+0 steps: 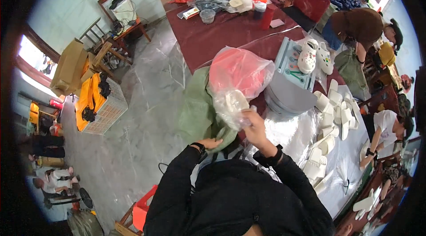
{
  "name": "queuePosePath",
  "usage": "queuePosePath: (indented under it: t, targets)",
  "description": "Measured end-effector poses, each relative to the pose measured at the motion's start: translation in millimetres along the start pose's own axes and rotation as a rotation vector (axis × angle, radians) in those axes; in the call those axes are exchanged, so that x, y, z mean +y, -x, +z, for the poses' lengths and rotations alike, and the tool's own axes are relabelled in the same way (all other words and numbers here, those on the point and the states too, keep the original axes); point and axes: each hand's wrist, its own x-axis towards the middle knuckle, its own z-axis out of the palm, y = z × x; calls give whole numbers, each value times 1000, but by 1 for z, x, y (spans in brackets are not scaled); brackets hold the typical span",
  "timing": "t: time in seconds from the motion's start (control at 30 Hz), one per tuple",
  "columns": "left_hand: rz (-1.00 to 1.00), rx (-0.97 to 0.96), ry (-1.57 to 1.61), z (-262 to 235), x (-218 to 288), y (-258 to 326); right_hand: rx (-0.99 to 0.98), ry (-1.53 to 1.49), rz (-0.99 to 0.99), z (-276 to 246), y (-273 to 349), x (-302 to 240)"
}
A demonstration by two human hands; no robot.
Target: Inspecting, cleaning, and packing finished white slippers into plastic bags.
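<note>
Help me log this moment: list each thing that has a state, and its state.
Right hand: raised, gripping clear plastic bag.
Clear plastic bag: lifted, holding a white shoe.
Left hand: resting on green sack.
Green sack: slumped at table edge.
White clogs: paired on grey board.

Right hand grips clear plastic bag holding a white shoe; left hand on green sack; white clogs right on table.
</note>
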Motion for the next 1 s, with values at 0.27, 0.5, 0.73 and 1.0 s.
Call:
queuePosePath:
  t: [0.27, 0.5, 0.73, 1.0]
  targets:
    - [-323, 130, 90, 36, -118, -55, -490, -207, -161, 27, 27, 32]
    - [-89, 260, -225, 73, -133, -44, -459, -277, -121, 41, 20, 35]
    - [-57, 148, -198, 45, -169, -5, -312, 157, 317, 58, 45, 76]
    - [-23, 2, -196, 21, -134, 9, -483, 94, 188, 99, 52, 105]
